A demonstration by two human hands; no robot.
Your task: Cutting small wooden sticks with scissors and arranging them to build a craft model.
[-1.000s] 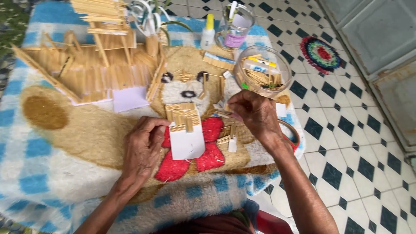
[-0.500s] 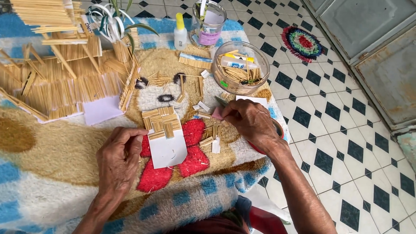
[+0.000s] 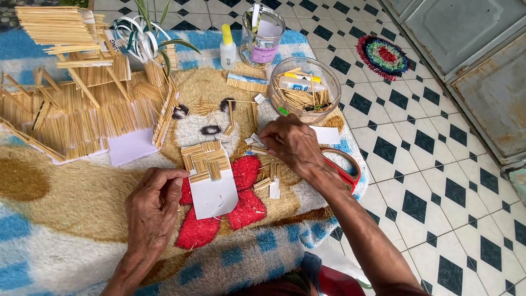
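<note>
Sticks (image 3: 204,159) lie glued in rows on a white card (image 3: 215,195) in the middle of a fluffy blanket with a bear picture (image 3: 71,192). Left hand (image 3: 153,205) presses the card's left edge, fingers bent and holding nothing else. Right hand (image 3: 293,142) pinches small loose sticks just right of the card. A glass bowl (image 3: 303,90) sits farther off. Red scissors (image 3: 342,167) peek out beside the right wrist. Black-and-white floor tiles (image 3: 433,181) lie to the right.

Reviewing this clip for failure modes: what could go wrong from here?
1. The right hand picks among loose short sticks; a sweep could scatter them.
2. The left hand pins only an edge of the white card with glued sticks, so it might slide.
3. The clear glass bowl of sticks sits near the table edge.
</note>
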